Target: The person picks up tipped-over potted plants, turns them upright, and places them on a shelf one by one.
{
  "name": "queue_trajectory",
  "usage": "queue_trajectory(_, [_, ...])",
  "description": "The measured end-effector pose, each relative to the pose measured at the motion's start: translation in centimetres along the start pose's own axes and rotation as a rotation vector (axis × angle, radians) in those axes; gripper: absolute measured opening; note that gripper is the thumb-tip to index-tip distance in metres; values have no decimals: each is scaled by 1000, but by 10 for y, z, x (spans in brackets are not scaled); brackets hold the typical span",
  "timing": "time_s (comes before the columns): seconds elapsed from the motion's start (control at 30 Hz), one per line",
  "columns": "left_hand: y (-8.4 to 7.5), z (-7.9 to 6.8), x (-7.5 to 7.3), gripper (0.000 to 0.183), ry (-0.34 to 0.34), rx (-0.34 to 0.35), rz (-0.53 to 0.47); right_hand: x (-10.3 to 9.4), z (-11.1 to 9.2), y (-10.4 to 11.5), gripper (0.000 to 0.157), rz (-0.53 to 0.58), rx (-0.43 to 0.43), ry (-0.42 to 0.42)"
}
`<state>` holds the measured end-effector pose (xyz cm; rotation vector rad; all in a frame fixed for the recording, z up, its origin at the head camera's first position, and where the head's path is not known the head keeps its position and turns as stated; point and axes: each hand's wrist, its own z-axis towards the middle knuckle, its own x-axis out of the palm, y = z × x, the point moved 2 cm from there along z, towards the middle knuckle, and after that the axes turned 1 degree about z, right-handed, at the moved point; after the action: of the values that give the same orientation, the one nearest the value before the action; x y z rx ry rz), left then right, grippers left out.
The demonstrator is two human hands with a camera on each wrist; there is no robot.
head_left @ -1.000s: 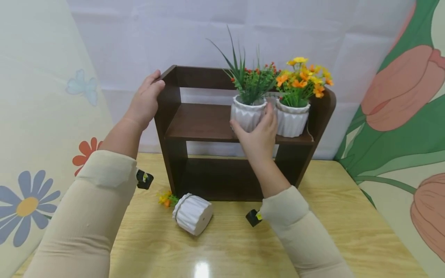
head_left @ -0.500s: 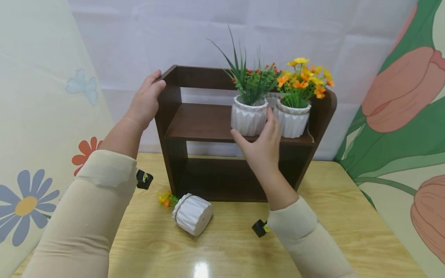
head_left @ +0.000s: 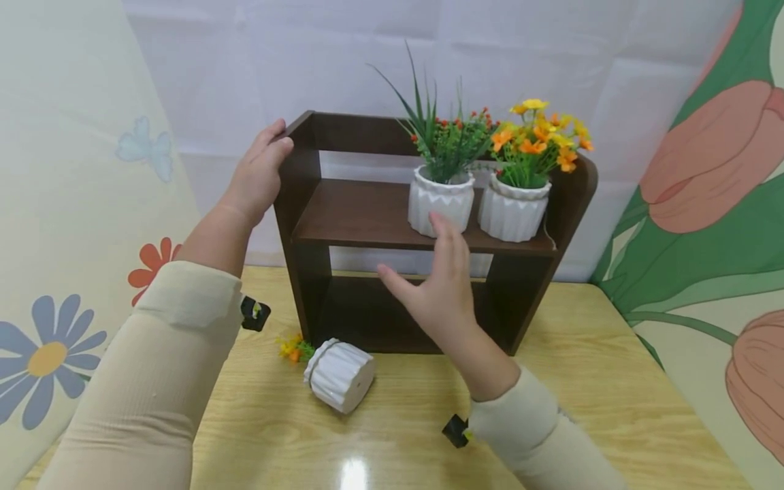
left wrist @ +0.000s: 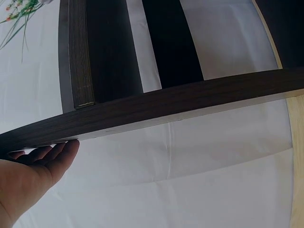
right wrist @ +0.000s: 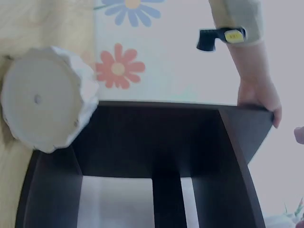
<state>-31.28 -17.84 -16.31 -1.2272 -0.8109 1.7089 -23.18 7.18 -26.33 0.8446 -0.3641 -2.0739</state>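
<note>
A dark brown two-tier shelf [head_left: 361, 214] stands on the wooden table. My left hand [head_left: 254, 178] grips the upper edge of its left side panel, thumb at the front; in the left wrist view, its fingers [left wrist: 65, 156] lie along the panel. My right hand [head_left: 437, 289], thumb and fingers spread and holding nothing, is in front of the shelf. Just beyond its fingertips, a white fluted pot [head_left: 439, 201] with grass and red berries stands upright on the upper tier. To its right stands a similar pot [head_left: 514, 212] with yellow and orange flowers.
Another white flower pot [head_left: 339, 376] lies on its side on the table [head_left: 392, 435], before the shelf's left front, its base toward me and yellow-orange flowers [head_left: 295, 349] pointing left. A white cloth [head_left: 343, 61] hangs behind the shelf.
My right hand has let go of the pot with grass and red berries and drawn back down toward me. That pot stays on the upper tier. My left hand keeps its place.
</note>
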Motion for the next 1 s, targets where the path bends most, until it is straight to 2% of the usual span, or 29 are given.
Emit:
queue_trajectory(0.17, [0, 0, 0, 59, 0, -4, 2, 6, -9, 6, 93, 10, -25, 59])
queue_trajectory(0.47, [0, 0, 0, 60, 2, -2, 4, 19, -22, 8, 94, 64, 55, 267])
queue_trajectory(1.0, [-1, 0, 1, 59, 7, -19, 0, 52, -43, 0, 96, 24, 87, 531])
